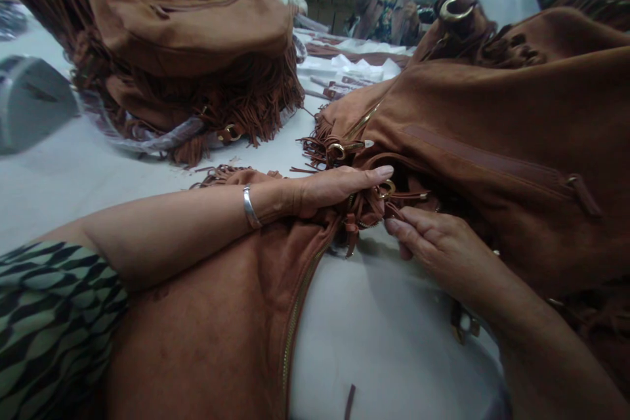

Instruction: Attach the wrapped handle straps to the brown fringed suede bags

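A brown suede handbag with a gold-toothed zipper lies in front of me, under my left forearm. My left hand is closed over the bag's gathered end, its thumb lying along the top and its other fingers mostly hidden. Just past the thumb sits a gold ring. Close beside that ring, my right hand pinches a thin brown leather strap between thumb and fingers. A small leather tassel hangs from the bag below my left hand.
More brown suede bags are heaped at the right. Another pile of fringed bags stands at the back left. A scrap of leather lies on the white table. Two people are at the far side.
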Motion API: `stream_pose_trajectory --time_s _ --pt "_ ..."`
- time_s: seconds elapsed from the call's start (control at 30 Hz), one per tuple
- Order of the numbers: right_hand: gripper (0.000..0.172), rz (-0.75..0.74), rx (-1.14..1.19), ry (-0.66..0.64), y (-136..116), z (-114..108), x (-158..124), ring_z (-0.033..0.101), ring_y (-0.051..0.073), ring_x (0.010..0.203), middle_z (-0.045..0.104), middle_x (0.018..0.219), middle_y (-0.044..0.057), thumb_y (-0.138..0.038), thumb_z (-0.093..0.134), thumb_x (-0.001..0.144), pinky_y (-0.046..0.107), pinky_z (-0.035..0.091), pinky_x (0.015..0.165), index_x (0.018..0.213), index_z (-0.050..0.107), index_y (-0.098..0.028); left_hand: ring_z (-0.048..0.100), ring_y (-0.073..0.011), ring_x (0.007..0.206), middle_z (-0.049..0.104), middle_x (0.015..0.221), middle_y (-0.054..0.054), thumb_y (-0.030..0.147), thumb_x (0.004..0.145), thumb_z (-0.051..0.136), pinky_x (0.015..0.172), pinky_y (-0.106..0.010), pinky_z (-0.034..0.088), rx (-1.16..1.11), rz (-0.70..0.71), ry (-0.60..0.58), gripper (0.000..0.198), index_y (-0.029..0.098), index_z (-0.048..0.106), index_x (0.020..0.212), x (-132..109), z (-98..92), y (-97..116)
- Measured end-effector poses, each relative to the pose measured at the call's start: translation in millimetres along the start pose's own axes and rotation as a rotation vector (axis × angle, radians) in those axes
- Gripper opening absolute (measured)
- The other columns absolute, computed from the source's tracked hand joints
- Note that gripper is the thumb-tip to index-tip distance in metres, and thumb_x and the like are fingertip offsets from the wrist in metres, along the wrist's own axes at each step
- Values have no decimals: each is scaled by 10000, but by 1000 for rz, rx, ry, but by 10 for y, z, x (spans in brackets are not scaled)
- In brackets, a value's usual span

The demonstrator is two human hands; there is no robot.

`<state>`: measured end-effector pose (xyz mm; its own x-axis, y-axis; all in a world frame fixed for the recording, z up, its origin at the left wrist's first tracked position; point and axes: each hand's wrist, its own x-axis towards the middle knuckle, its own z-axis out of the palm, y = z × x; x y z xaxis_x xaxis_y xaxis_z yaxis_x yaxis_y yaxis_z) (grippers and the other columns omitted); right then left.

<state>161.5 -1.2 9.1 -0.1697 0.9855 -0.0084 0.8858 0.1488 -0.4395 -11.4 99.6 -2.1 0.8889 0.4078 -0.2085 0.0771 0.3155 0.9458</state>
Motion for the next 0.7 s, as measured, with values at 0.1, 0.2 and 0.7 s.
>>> stream_pose_trajectory --time_s 0.1,0.2,0.7 --pt "320 -5 3 -14 -12 -14 -3 522 159 530 566 561 1 -369 389 911 278 344 542 647 497 -226 530 -104 498 592 623 -48 564 866 482 417 -183 420 -23 5 -27 490 103 620 774 8 -19 -14" --pt "317 7 -6 -18 -24 -22 -7 519 160 531 566 571 2 -362 384 913 280 341 544 645 484 -227 529 -102 506 590 635 -45 501 866 525 419 -186 429 -97 2 -44 424 97 619 774 0 -28 -10" --pt "318 41 -67 -23 -71 14 -15 543 177 554 577 578 14 -356 378 913 289 348 560 636 471 -232 531 -100 489 593 608 -46 476 849 570 410 -187 426 -105 -59 -74 414 87 620 718 35 -10 -26"
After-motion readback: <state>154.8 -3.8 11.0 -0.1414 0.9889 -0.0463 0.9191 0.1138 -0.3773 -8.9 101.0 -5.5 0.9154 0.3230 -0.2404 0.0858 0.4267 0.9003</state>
